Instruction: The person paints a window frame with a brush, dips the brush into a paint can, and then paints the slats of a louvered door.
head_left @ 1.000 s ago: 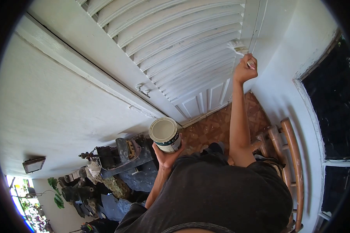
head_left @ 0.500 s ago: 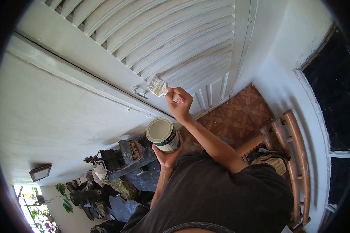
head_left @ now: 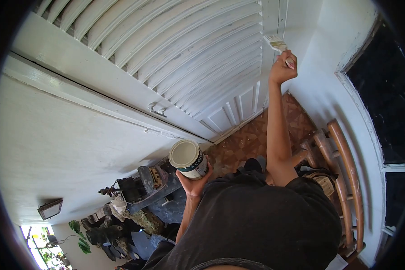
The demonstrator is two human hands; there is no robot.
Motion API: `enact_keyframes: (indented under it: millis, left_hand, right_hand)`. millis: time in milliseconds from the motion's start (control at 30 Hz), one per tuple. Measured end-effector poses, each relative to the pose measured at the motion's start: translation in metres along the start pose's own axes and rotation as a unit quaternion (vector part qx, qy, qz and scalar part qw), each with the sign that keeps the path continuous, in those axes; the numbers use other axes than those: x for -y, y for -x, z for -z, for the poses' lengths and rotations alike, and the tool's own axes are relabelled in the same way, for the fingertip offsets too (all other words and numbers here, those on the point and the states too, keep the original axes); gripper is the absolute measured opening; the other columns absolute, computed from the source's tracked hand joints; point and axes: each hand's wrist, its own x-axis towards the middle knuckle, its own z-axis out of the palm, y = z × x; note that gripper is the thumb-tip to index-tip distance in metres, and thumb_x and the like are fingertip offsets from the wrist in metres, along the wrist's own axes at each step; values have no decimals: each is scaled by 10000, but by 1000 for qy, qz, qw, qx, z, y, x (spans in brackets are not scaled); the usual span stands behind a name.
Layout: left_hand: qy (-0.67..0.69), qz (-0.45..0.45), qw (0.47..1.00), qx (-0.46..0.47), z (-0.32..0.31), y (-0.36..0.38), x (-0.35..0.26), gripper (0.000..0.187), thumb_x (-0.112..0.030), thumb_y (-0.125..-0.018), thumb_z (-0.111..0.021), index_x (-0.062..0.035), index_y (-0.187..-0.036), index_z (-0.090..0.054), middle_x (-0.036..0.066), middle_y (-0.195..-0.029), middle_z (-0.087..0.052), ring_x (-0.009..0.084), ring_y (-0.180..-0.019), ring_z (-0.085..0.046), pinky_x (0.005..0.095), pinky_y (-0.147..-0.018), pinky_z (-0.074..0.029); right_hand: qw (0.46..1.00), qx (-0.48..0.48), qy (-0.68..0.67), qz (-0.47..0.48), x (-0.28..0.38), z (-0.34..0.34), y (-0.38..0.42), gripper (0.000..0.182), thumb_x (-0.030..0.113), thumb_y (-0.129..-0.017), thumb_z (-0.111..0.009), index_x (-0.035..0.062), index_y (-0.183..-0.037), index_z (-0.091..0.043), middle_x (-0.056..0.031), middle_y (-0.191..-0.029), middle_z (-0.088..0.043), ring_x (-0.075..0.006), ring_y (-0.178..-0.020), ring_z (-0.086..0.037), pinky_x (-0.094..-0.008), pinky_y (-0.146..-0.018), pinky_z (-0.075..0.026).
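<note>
My right hand (head_left: 283,67) is closed around the handle of a paintbrush (head_left: 276,44), arm stretched out toward the right edge of a white louvered door (head_left: 198,54). White paint coats the bristles, which overlap the door's side frame in this view. Lower down, in front of my chest, my left hand (head_left: 195,181) grips an open paint can (head_left: 194,167) from below and around its side. The can has a dark green and white label, and its inside looks pale. A metal door handle (head_left: 157,110) sits on the door's left frame.
A wooden chair (head_left: 346,180) stands on the right by the white wall, with a bag (head_left: 321,181) on it. Brown patterned tiles (head_left: 243,135) cover the floor below the door. At lower left is a dark table (head_left: 159,191) with assorted items.
My right hand has carried the brush up and right, from near the door handle to the door's right edge. My left hand still holds the can in about the same place.
</note>
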Motion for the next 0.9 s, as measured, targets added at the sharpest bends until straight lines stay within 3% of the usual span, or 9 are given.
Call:
enact_keyframes:
  millis: [167, 200, 333, 367, 500, 600, 700, 800, 900]
  left_hand:
    - [16, 17, 1000, -8, -9, 2, 5, 744, -511, -840, -597, -85, -1443, -507, 173, -1441, -516, 372, -1383, -427, 568, -1122, -379]
    - [14, 19, 1000, -5, -9, 0, 5, 746, -517, -840, -597, -86, -1442, -508, 171, -1440, -517, 370, -1383, -428, 567, -1122, -378]
    - [17, 22, 1000, -3, -12, -3, 9, 758, -532, -838, -604, -94, -1448, -503, 164, -1441, -521, 366, -1388, -427, 565, -1120, -374]
    - [10, 20, 1000, -1, -11, -3, 10, 762, -535, -837, -605, -96, -1451, -501, 164, -1444, -520, 366, -1392, -425, 565, -1120, -374]
    - [-5, 14, 1000, 16, -6, -10, 8, 817, -578, -832, -607, -88, -1473, -474, 189, -1462, -478, 380, -1393, -407, 569, -1106, -379]
    - [3, 15, 1000, 26, -2, -7, 7, 832, -596, -835, -608, -86, -1478, -470, 193, -1465, -472, 383, -1393, -402, 574, -1100, -382]
    - [10, 17, 999, 29, -5, -4, 6, 821, -594, -841, -608, -89, -1474, -475, 179, -1464, -490, 379, -1399, -405, 576, -1099, -382]
    - [-2, 13, 999, 30, -5, 0, 7, 816, -590, -842, -611, -92, -1474, -474, 168, -1470, -498, 376, -1406, -407, 576, -1101, -382]
    - [-21, -1, 999, 33, 0, 1, 5, 819, -589, -842, -611, -91, -1477, -469, 165, -1474, -497, 377, -1411, -406, 578, -1106, -378]
  right_hand:
    - [992, 123, 11, -7, -7, 2, 90, 120, 78, -939, -678, 20, -833, -682, -35, -712, -655, -98, -642, -593, -274, -578, -462]
    - [988, 148, -21, -40, 1, 5, 121, 130, 59, -929, -678, 39, -801, -661, -23, -695, -632, -97, -615, -566, -284, -578, -436]
    - [943, 329, -52, -1, 79, 31, 199, 130, 6, -864, -726, 46, -782, -635, -56, -692, -602, -187, -544, -514, -316, -502, -384]
    - [928, 370, -51, 1, 93, 35, 206, 118, 5, -853, -740, 43, -787, -649, -53, -691, -601, -159, -549, -499, -304, -506, -386]
    - [925, 357, -88, -98, 93, 42, 210, 49, 10, -856, -741, 31, -846, -697, -57, -691, -610, -121, -570, -491, -297, -529, -413]
    - [962, 267, -5, -64, 57, 45, 167, 5, 32, -903, -710, 28, -902, -710, -52, -784, -701, -104, -672, -600, -285, -602, -484]
    - [985, 161, -5, -59, 64, 26, 111, 69, 29, -946, -657, -9, -945, -715, -37, -774, -685, -96, -678, -593, -270, -611, -483]
    - [982, 159, -44, -93, 66, 12, 106, 80, 37, -949, -656, -20, -949, -712, -30, -767, -673, -85, -678, -586, -260, -608, -476]
    - [976, 219, -5, 7, 38, 5, 160, 31, 7, -914, -666, -6, -910, -695, -67, -746, -650, -146, -622, -577, -297, -584, -460]
